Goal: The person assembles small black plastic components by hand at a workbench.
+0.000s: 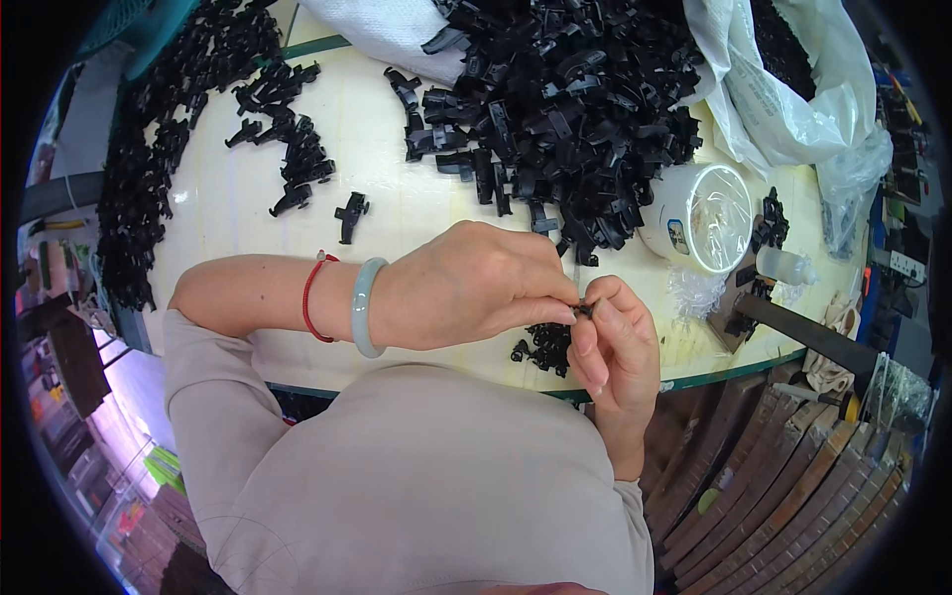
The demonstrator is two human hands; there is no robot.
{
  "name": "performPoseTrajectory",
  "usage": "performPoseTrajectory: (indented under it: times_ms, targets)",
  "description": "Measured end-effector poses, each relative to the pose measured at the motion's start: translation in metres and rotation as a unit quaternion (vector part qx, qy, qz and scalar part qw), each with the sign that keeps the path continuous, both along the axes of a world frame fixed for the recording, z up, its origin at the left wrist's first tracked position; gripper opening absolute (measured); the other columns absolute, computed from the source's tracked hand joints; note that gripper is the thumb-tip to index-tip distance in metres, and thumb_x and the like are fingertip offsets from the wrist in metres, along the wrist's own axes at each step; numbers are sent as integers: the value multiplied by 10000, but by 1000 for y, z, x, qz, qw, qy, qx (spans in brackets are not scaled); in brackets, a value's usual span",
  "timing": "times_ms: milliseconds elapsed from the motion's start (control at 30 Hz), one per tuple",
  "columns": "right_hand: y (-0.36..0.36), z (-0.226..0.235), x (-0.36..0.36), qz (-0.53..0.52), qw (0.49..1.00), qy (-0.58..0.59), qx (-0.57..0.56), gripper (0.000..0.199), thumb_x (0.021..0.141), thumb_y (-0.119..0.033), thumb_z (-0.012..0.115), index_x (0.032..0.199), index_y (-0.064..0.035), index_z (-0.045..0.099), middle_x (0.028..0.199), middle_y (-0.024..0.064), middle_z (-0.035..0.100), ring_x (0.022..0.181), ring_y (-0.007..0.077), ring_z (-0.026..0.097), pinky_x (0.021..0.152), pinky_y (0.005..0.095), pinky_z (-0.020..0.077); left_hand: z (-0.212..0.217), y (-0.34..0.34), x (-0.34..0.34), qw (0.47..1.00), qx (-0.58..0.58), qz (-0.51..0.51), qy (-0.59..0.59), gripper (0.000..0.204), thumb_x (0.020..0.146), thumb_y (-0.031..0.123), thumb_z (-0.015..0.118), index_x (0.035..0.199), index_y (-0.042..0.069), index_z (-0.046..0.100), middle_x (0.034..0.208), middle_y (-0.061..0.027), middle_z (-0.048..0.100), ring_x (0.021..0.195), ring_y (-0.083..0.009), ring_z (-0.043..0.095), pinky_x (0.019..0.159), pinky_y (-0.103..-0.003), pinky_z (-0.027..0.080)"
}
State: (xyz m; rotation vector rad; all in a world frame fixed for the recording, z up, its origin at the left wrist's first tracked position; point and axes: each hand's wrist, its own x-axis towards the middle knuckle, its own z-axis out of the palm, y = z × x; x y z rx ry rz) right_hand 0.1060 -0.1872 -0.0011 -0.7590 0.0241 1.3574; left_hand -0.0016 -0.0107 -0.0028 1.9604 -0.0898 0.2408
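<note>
From my distant place I see both hands meeting above the near side of the table [238, 213]. The left hand [476, 283] pinches a small black plastic part [584, 309] between thumb and forefinger; the right hand [625, 342] grasps the same part from its other side, with fingers curled. Whether it is one piece or two joined, I cannot tell — the fingertips cover most of it.

In my judgement, the main risk is slipping: so little surface is pinched that uneven pressure could make the part jump away. It could then fall into the loose pile of small black pieces [545, 349] just below, and be difficult to recognise. The big heap of black plastic clips [565, 119] lies near the left knuckles; a careless swing of this hand could drag some down, or push the white tub [659, 213] beside the heap.
</note>
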Motion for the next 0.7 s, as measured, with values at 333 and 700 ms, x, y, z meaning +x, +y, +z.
performPoseTrajectory:
  times_ms: [333,700]
  targets:
    - [4,8,-5,-20,802,-593,-68,184,782,53,638,963,28,617,750,86,598,589,118,555,509,210,447,8,16,6,932,-231,-103,261,166,848,140,642,936,2,665,763,-44,605,629,-92,564,547,-215,456]
    - [2,22,2,34,649,-760,6,253,686,89,684,934,50,652,870,137,639,746,231,636,632,279,534,9,14,6,913,-247,-130,297,205,877,173,614,963,-11,643,761,-17,604,642,-53,551,565,-200,467]
